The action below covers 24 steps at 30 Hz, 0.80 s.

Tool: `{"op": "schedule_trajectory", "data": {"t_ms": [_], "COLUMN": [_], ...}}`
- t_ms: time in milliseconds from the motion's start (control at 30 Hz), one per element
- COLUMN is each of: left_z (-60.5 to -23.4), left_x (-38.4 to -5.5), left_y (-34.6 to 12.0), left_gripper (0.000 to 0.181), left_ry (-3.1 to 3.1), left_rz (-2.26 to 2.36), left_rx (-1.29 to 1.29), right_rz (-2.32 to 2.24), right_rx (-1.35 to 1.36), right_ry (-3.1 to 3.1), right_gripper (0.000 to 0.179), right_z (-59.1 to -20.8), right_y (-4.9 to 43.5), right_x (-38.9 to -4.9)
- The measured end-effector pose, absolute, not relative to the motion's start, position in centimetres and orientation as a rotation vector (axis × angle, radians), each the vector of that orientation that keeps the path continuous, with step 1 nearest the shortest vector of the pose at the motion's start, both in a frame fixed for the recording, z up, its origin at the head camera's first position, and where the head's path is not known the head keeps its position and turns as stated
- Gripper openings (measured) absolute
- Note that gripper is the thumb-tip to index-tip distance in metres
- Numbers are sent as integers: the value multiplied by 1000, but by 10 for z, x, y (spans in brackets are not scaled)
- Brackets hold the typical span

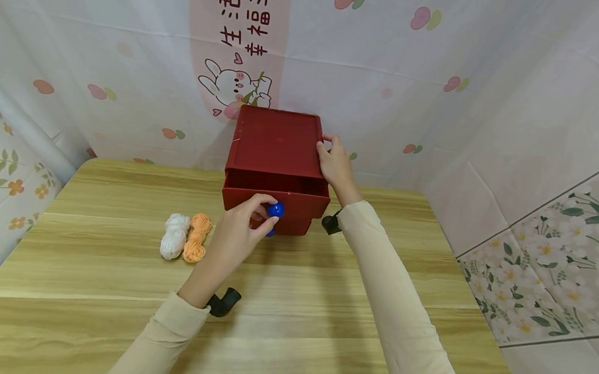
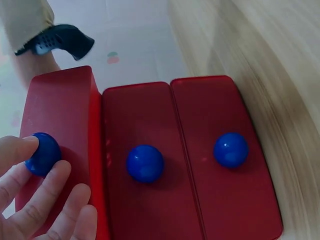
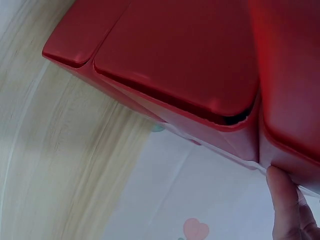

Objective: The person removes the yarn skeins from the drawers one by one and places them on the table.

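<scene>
A red drawer cabinet (image 1: 278,142) stands at the back of the table, its top drawer (image 1: 303,209) pulled partway out. My left hand (image 1: 241,223) pinches the round blue knob (image 1: 277,210) on that drawer between thumb and fingers. Lower down, the left wrist view shows the middle knob (image 2: 145,163) and the bottom knob (image 2: 231,149) on two drawers that sit closed. My right hand (image 1: 336,163) presses its fingertips against the cabinet's right side near the top edge. In the right wrist view, a straight finger (image 3: 284,200) touches the red side wall.
Left of the cabinet lie a white yarn skein (image 1: 175,236) and an orange yarn skein (image 1: 197,238) on the wooden table (image 1: 284,329). A patterned cloth (image 1: 382,91) hangs right behind the cabinet. Black wrist camera pieces (image 1: 224,302) show beside both forearms.
</scene>
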State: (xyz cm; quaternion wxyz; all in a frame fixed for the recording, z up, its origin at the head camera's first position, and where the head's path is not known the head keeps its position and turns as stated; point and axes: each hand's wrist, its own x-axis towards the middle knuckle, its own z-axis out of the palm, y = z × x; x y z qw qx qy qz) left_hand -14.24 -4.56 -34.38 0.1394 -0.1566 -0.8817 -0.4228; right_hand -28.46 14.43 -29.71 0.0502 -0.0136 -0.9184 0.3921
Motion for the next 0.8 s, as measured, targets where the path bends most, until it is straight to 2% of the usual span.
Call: {"op": "schedule_trajectory", "data": {"t_ms": [433, 800], "left_z": [-343, -343], "left_x": [-173, -180], "left_y": [-42, -44], "left_gripper": [28, 29], "left_ry": [-2581, -2602], "left_rz": [-1204, -1218], "left_rx": [-382, -369], "right_rz": [1224, 1205], "right_rx": [-27, -38], "right_ry": [-2799, -2801], "right_gripper": [44, 44], "right_z": [-296, -296], "right_y": [145, 144], "right_x": [-282, -283]}}
